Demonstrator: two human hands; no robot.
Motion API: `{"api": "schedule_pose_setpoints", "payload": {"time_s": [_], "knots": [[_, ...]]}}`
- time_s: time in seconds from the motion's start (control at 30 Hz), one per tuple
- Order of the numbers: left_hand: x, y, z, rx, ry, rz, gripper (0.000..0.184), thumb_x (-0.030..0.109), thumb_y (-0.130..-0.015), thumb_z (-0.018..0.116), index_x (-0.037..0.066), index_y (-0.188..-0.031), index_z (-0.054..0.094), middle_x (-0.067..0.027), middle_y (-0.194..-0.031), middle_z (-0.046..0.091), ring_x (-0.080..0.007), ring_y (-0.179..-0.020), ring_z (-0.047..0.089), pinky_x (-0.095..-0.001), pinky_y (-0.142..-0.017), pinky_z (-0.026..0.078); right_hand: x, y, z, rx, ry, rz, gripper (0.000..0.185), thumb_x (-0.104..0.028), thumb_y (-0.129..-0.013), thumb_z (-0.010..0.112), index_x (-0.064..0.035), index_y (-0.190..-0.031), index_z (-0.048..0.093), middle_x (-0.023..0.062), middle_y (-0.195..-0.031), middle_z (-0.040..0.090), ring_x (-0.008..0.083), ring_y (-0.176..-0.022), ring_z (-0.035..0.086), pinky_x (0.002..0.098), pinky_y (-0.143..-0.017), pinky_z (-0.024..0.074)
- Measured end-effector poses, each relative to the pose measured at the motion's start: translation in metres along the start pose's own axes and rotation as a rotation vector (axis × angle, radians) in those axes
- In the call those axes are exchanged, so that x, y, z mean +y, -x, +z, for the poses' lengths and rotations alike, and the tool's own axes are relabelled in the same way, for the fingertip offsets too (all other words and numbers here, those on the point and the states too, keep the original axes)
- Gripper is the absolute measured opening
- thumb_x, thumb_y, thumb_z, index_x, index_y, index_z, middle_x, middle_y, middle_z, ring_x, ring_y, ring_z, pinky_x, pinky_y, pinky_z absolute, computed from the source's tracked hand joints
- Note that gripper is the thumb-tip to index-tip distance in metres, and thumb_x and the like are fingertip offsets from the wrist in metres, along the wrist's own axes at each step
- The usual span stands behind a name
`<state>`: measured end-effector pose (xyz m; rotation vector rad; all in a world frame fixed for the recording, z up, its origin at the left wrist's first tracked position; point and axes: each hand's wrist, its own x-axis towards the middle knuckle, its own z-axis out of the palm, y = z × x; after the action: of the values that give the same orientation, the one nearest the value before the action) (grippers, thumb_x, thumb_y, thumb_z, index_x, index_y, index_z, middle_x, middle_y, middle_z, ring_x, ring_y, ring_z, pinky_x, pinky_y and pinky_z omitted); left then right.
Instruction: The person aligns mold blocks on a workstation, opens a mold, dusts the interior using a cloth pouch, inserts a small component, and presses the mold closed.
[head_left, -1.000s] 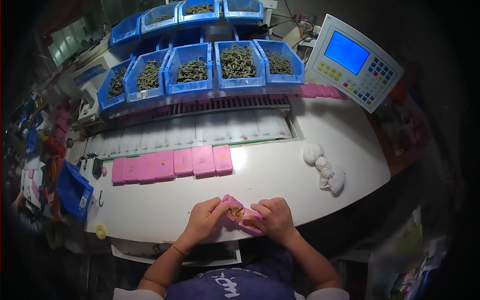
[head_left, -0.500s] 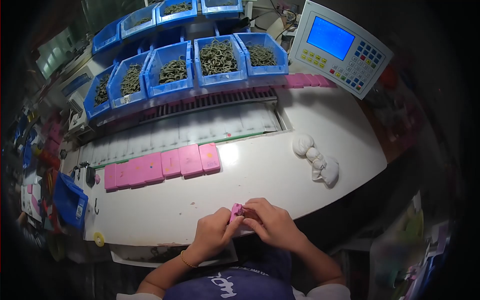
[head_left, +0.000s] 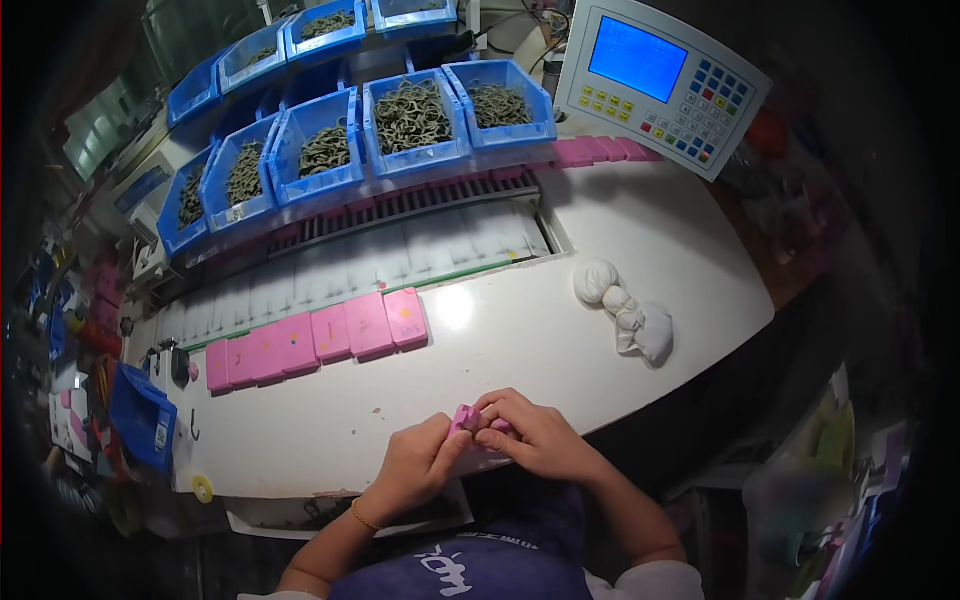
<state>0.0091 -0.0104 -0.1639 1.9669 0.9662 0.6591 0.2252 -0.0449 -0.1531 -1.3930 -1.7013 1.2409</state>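
Near the front edge of the white table, a pink block point(head_left: 463, 420) is held between my two hands. My left hand point(head_left: 420, 457) grips its left side, the thumb against it. My right hand point(head_left: 535, 438) is closed round its right part, fingers bent over the top. The fingers cover much of the block, so whether anything lies inside it cannot be seen. Beyond my hands, a row of several pink blocks point(head_left: 293, 342) lies side by side along the green-edged strip.
Blue bins point(head_left: 414, 120) of greenish curled pieces stand at the back. A control panel point(head_left: 660, 85) is at the back right, a knotted white cloth bundle point(head_left: 625, 310) on the right. A blue bin point(head_left: 142, 415), a hook point(head_left: 194, 422) and a yellow ring point(head_left: 202, 489) are at left.
The block lay spread open with a ring-like piece showing on it; now it is bent or folded between my hands, which have come closer together. The view has shifted slightly.
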Motion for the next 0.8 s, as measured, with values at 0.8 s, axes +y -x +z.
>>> {"api": "schedule_pose_setpoints", "payload": {"time_s": [0.8], "knots": [[0.000, -0.005, -0.034, 0.325, -0.486, 0.279, 0.025, 0.009, -0.077, 0.078, 0.011, -0.100, 0.070, -0.0071, -0.107, 0.066, -0.0240, -0.081, 0.058, -0.0358, -0.071, 0.047, 0.000, -0.022, 0.022, 0.428, 0.359, -0.519, 0.041, -0.015, -0.089, 0.071, -0.0037, -0.127, 0.060, 0.0158, -0.119, 0.063, 0.0335, -0.115, 0.059, 0.0431, -0.099, 0.0469]]}}
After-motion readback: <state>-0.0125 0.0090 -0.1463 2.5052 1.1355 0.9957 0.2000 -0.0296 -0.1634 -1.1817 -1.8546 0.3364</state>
